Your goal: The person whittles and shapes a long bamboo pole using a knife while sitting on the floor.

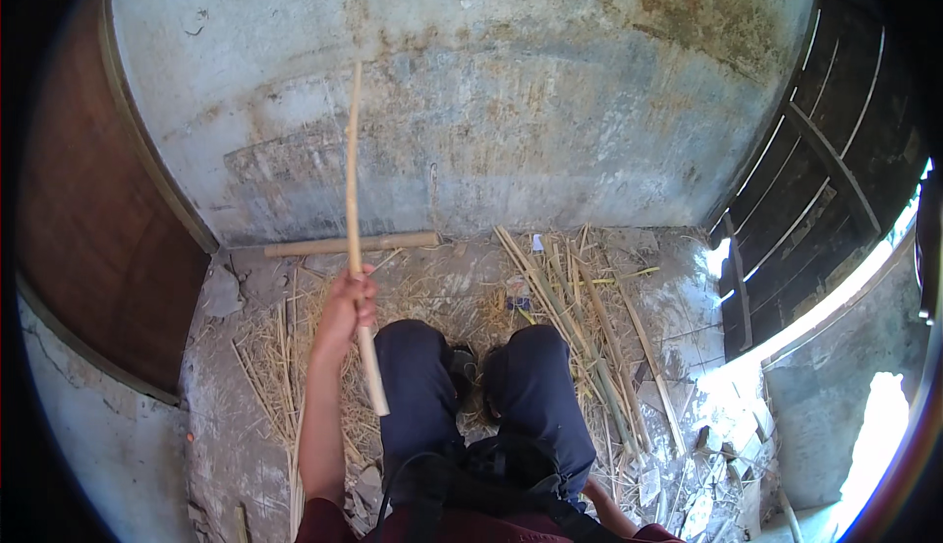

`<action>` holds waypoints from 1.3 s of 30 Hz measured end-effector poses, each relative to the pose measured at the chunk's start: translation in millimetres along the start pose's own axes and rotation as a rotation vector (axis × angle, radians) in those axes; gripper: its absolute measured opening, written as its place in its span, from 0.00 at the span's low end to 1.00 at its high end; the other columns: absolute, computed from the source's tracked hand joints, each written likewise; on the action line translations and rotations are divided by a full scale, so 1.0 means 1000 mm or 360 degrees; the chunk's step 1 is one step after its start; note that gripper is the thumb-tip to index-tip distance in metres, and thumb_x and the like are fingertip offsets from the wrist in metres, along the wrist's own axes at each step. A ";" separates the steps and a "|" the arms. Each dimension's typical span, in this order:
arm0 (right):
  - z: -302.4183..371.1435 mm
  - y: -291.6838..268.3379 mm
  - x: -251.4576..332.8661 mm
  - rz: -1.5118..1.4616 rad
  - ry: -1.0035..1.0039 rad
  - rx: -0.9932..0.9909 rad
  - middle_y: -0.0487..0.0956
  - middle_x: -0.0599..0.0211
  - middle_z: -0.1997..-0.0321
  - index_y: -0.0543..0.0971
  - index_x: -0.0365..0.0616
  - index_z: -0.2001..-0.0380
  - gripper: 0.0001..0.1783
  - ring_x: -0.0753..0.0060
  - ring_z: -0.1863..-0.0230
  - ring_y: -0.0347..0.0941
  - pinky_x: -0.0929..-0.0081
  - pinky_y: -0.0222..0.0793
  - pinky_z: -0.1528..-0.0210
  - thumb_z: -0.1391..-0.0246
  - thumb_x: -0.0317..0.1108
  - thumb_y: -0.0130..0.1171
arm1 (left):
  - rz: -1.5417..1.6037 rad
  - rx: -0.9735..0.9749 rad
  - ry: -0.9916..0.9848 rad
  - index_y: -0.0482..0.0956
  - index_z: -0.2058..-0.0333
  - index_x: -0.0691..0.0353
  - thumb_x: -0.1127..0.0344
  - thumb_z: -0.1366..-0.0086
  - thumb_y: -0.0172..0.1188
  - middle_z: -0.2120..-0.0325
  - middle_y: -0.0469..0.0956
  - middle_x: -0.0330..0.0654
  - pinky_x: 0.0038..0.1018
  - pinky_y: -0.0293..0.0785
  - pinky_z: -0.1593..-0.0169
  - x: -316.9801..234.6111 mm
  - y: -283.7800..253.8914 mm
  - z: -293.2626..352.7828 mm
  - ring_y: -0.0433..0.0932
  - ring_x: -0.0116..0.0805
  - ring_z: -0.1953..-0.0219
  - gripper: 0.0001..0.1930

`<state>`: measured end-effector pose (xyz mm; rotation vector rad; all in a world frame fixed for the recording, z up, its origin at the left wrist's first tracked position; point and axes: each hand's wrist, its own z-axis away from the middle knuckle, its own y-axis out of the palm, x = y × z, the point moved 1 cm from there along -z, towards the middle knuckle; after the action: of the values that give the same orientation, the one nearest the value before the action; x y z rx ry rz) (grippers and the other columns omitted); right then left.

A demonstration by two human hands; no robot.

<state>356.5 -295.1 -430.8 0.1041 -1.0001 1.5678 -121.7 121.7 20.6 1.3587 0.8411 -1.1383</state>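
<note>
My left hand (351, 305) is closed around a long, pale, peeled wooden stick (353, 184). The stick stands nearly upright in view, its thin end over the wall and its thicker cut end beside my left knee. Only part of my right forearm (614, 515) shows, low beside my right thigh; the fingers are hidden there. Split strips of bamboo or wood (580, 332) lie on the floor to the right of my knees. Loose straw-like shavings (447, 299) spread around my feet.
A thick round pole (285, 248) lies along the foot of the stained wall (550, 101). A brown door panel (108, 199) stands at left, dark slatted boards (815, 170) at right. Broken rubble (742, 445) lies at lower right. More thin strips (295, 425) lie near my left arm.
</note>
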 end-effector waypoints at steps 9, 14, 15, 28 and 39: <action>0.009 0.005 0.011 -0.0031 0.0009 0.0017 0.88 0.47 0.63 0.84 0.36 0.63 0.18 0.42 0.60 0.87 0.49 0.82 0.62 0.36 0.43 0.61 | -0.1288 -0.0871 0.0380 0.79 0.48 0.71 0.53 0.19 0.58 0.76 0.71 0.35 0.33 0.64 0.73 0.138 -0.208 0.072 0.66 0.27 0.77 0.21; 0.009 0.014 0.025 -0.0037 0.0003 0.0076 0.88 0.47 0.63 0.83 0.35 0.62 0.18 0.43 0.61 0.87 0.49 0.82 0.62 0.36 0.43 0.61 | -0.1789 -0.1062 0.0101 0.77 0.58 0.75 0.61 0.25 0.66 0.76 0.77 0.56 0.45 0.69 0.70 0.302 -0.256 0.230 0.81 0.45 0.73 0.17; 0.012 -0.001 0.009 -0.0024 0.0067 -0.0005 0.88 0.47 0.63 0.83 0.35 0.62 0.18 0.43 0.61 0.87 0.50 0.82 0.62 0.36 0.43 0.61 | -0.1602 -0.0929 -0.0279 0.77 0.57 0.74 0.59 0.27 0.69 0.76 0.79 0.57 0.49 0.69 0.70 0.324 -0.211 0.242 0.81 0.54 0.73 0.19; 0.014 -0.001 0.041 0.0008 0.0166 0.0016 0.88 0.47 0.64 0.82 0.34 0.60 0.19 0.45 0.63 0.87 0.51 0.82 0.64 0.35 0.43 0.61 | -0.1404 -0.0986 -0.1108 0.78 0.53 0.71 0.44 0.27 0.65 0.74 0.82 0.58 0.53 0.75 0.67 0.356 -0.128 0.267 0.82 0.59 0.75 0.28; -0.042 0.011 0.104 -0.0018 0.0285 0.0027 0.88 0.47 0.64 0.81 0.33 0.59 0.20 0.46 0.64 0.87 0.52 0.82 0.66 0.34 0.43 0.61 | -0.1357 -0.0982 -0.1232 0.79 0.56 0.70 0.43 0.26 0.64 0.75 0.82 0.58 0.53 0.75 0.67 0.332 -0.106 0.188 0.82 0.60 0.75 0.28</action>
<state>336.7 -187.1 -403.3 -0.0188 -0.8447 1.5465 -158.4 -91.3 -311.3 -0.0416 1.0661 -1.6813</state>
